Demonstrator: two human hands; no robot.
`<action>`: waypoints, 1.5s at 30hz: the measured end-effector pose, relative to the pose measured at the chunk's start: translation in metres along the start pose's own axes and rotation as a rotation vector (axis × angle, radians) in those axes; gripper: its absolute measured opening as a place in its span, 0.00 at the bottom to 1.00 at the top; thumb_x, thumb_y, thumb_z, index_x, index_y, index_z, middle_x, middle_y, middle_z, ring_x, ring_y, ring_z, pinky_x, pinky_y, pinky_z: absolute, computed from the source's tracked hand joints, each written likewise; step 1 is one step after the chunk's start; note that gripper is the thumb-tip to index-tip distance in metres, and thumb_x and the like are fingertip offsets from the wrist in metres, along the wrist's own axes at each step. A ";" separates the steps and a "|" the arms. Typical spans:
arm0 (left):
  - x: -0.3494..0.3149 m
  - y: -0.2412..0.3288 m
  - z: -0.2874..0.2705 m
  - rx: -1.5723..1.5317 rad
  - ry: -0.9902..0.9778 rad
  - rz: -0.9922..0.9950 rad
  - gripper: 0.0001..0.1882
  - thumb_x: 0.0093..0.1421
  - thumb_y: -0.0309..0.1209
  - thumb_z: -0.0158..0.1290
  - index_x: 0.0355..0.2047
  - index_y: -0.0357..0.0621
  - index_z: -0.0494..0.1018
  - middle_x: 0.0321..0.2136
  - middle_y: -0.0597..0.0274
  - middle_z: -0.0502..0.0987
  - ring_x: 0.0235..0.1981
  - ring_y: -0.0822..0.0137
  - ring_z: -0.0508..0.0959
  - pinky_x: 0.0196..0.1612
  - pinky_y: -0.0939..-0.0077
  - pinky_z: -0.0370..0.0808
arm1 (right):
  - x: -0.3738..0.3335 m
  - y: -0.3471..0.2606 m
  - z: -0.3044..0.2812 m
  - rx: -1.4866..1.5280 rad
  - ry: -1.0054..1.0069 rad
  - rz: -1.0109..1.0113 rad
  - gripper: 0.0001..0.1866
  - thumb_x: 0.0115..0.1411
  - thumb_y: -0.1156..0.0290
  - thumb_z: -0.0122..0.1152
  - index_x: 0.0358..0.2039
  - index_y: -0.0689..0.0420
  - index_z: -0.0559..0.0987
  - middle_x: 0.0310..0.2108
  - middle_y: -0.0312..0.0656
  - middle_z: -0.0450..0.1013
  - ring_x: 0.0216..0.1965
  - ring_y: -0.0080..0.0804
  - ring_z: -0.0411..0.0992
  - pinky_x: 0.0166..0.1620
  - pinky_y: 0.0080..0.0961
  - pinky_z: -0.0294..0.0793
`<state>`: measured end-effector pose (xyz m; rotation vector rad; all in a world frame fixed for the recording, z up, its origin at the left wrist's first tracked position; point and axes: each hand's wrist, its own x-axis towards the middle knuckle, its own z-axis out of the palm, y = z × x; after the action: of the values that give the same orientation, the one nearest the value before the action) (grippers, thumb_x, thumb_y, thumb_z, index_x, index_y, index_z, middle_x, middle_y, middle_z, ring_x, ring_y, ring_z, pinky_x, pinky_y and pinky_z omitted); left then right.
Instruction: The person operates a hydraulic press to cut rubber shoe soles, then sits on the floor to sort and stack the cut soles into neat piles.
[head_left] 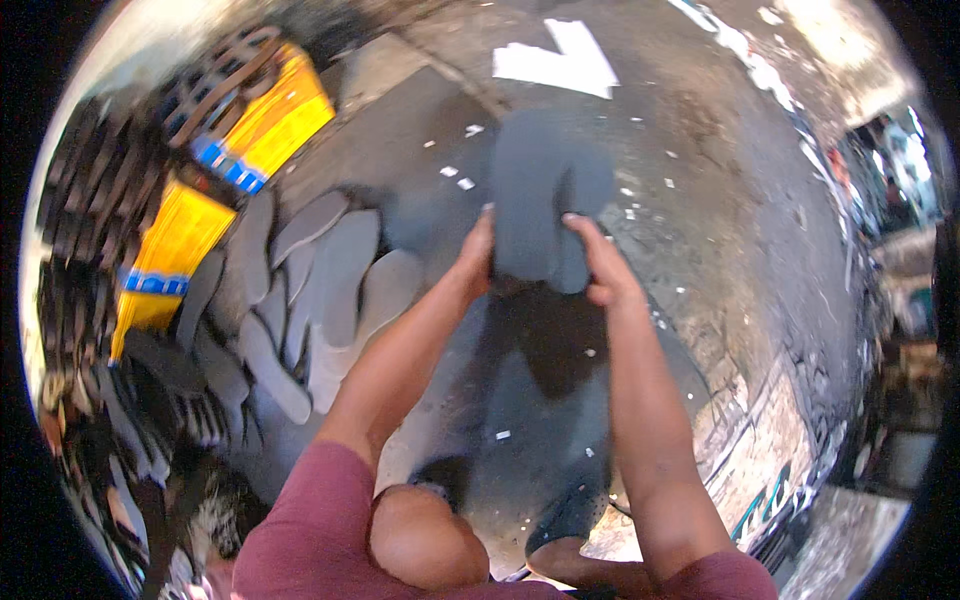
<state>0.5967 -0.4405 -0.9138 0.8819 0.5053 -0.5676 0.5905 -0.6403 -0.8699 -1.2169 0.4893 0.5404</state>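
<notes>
Because two overlapping grey soles [530,195] could presumably slip apart, the left hand [478,256] and right hand [608,268] clamp their opposite edges above the floor [725,225], right of the loose pile [345,270].

The widest free room lies to the right of the right hand [603,265], over bare floor [740,220] with only small white scraps [630,214] near the hand; farther along, a pale, littered strip [765,440] edges that way at the lower right; ahead, past the held grey soles [530,200], the way is open up to a flat white sheet [565,65]; leftward from the left hand [480,255], a short gap ends at the loose pile of soles [345,270], with yellow sacks [280,115] and dark stacks [105,170] beyond; between the forearms a gap runs back toward a bent knee [425,540].
</notes>
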 end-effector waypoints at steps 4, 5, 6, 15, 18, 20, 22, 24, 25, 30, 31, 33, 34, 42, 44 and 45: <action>-0.005 0.015 -0.051 0.573 0.254 0.190 0.38 0.70 0.56 0.50 0.71 0.45 0.62 0.69 0.47 0.66 0.71 0.48 0.64 0.71 0.49 0.60 | -0.019 -0.005 -0.006 -0.086 0.153 -0.036 0.42 0.64 0.42 0.65 0.66 0.61 0.69 0.58 0.46 0.75 0.56 0.39 0.75 0.55 0.36 0.75; -0.030 0.018 -0.066 0.825 0.296 0.423 0.39 0.67 0.54 0.55 0.70 0.45 0.62 0.69 0.46 0.65 0.72 0.46 0.62 0.72 0.47 0.58 | -0.031 0.000 -0.020 -0.091 0.283 -0.106 0.37 0.65 0.44 0.64 0.64 0.59 0.71 0.52 0.42 0.76 0.51 0.34 0.75 0.50 0.32 0.74; -0.054 0.025 -0.085 1.074 0.340 0.668 0.40 0.64 0.53 0.60 0.70 0.45 0.63 0.70 0.45 0.64 0.73 0.45 0.60 0.72 0.46 0.56 | -0.043 0.003 -0.028 -0.107 0.402 -0.176 0.33 0.66 0.46 0.64 0.61 0.57 0.73 0.46 0.38 0.78 0.47 0.28 0.75 0.45 0.28 0.74; -0.168 0.017 -0.204 1.520 0.730 0.253 0.61 0.46 0.47 0.75 0.73 0.40 0.51 0.70 0.40 0.58 0.70 0.39 0.62 0.70 0.48 0.63 | -0.106 0.194 0.107 -0.388 -0.031 -0.058 0.20 0.69 0.53 0.64 0.50 0.57 0.80 0.43 0.36 0.78 0.44 0.25 0.75 0.49 0.27 0.75; -0.185 -0.003 -0.182 1.474 0.683 0.188 0.57 0.45 0.46 0.75 0.70 0.43 0.57 0.68 0.40 0.59 0.68 0.39 0.63 0.69 0.46 0.64 | -0.066 0.265 0.162 -0.629 0.024 0.020 0.46 0.58 0.38 0.69 0.60 0.69 0.75 0.56 0.54 0.77 0.61 0.44 0.73 0.64 0.39 0.69; -0.199 -0.018 -0.205 1.345 0.608 0.332 0.57 0.44 0.46 0.76 0.70 0.43 0.57 0.68 0.40 0.60 0.68 0.39 0.63 0.69 0.46 0.64 | -0.057 0.266 0.212 -0.482 0.241 0.047 0.45 0.55 0.41 0.73 0.57 0.70 0.77 0.54 0.53 0.78 0.58 0.44 0.75 0.60 0.39 0.72; -0.206 -0.024 -0.220 1.149 0.531 0.447 0.59 0.44 0.48 0.77 0.71 0.42 0.56 0.66 0.39 0.61 0.68 0.39 0.62 0.70 0.47 0.62 | -0.070 0.239 0.219 0.010 -0.032 0.129 0.40 0.51 0.47 0.80 0.50 0.71 0.80 0.46 0.49 0.81 0.48 0.42 0.79 0.51 0.40 0.77; -0.208 -0.019 -0.226 0.985 0.508 0.410 0.59 0.45 0.49 0.77 0.72 0.46 0.56 0.67 0.39 0.59 0.69 0.42 0.62 0.70 0.49 0.63 | -0.054 0.248 0.215 -0.012 -0.085 0.175 0.34 0.54 0.46 0.77 0.48 0.64 0.83 0.45 0.44 0.81 0.45 0.40 0.80 0.47 0.37 0.78; -0.209 -0.020 -0.227 0.892 0.499 0.388 0.59 0.46 0.50 0.77 0.72 0.48 0.56 0.67 0.38 0.58 0.69 0.43 0.62 0.70 0.50 0.64 | -0.054 0.245 0.214 -0.034 -0.111 0.202 0.31 0.55 0.46 0.76 0.47 0.60 0.84 0.44 0.42 0.81 0.43 0.39 0.80 0.45 0.36 0.78; -0.212 -0.030 -0.220 1.111 0.523 0.443 0.55 0.51 0.50 0.74 0.72 0.47 0.57 0.69 0.39 0.59 0.69 0.44 0.62 0.70 0.51 0.63 | -0.072 0.208 0.165 -0.615 0.269 -0.274 0.31 0.51 0.51 0.74 0.43 0.68 0.81 0.42 0.59 0.82 0.43 0.54 0.81 0.49 0.44 0.77; -0.214 -0.032 -0.219 1.133 0.539 0.449 0.52 0.53 0.49 0.72 0.71 0.47 0.58 0.69 0.39 0.60 0.69 0.44 0.64 0.69 0.52 0.64 | -0.089 0.192 0.161 -0.673 0.332 -0.298 0.32 0.52 0.52 0.72 0.45 0.70 0.80 0.43 0.63 0.81 0.45 0.57 0.80 0.50 0.44 0.77; -0.210 -0.034 -0.232 1.031 0.569 0.440 0.45 0.58 0.46 0.68 0.70 0.46 0.61 0.67 0.40 0.64 0.68 0.45 0.66 0.69 0.54 0.64 | -0.104 0.179 0.153 -0.812 0.391 -0.332 0.33 0.53 0.51 0.72 0.46 0.69 0.80 0.43 0.61 0.81 0.46 0.56 0.81 0.51 0.45 0.76; -0.205 -0.033 -0.232 0.981 0.576 0.445 0.41 0.61 0.44 0.66 0.69 0.45 0.62 0.65 0.40 0.66 0.67 0.46 0.67 0.69 0.54 0.64 | -0.105 0.174 0.149 -0.878 0.429 -0.358 0.33 0.54 0.51 0.73 0.47 0.69 0.80 0.43 0.60 0.82 0.46 0.55 0.81 0.52 0.45 0.76; -0.208 -0.049 -0.195 0.585 0.467 0.351 0.44 0.73 0.64 0.39 0.69 0.33 0.63 0.65 0.45 0.70 0.66 0.51 0.69 0.69 0.59 0.62 | -0.057 0.225 0.213 -0.656 0.164 -0.159 0.54 0.59 0.44 0.70 0.69 0.73 0.58 0.67 0.64 0.63 0.68 0.56 0.65 0.67 0.42 0.65; -0.210 -0.059 -0.195 0.679 0.463 0.317 0.45 0.72 0.63 0.42 0.70 0.33 0.60 0.68 0.42 0.66 0.70 0.49 0.64 0.71 0.60 0.59 | -0.057 0.239 0.224 -0.585 0.268 -0.182 0.58 0.54 0.47 0.76 0.70 0.72 0.55 0.69 0.66 0.60 0.68 0.59 0.64 0.68 0.45 0.65; -0.212 -0.060 -0.197 0.663 0.428 0.277 0.45 0.72 0.63 0.43 0.71 0.33 0.59 0.69 0.40 0.64 0.71 0.48 0.63 0.72 0.59 0.58 | -0.057 0.240 0.220 -0.471 0.266 -0.126 0.59 0.54 0.48 0.76 0.70 0.73 0.54 0.69 0.65 0.60 0.67 0.59 0.65 0.68 0.46 0.65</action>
<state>0.3662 -0.2557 -0.9225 1.6985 0.5739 -0.2833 0.4095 -0.3758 -0.9514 -1.7732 0.5209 0.3967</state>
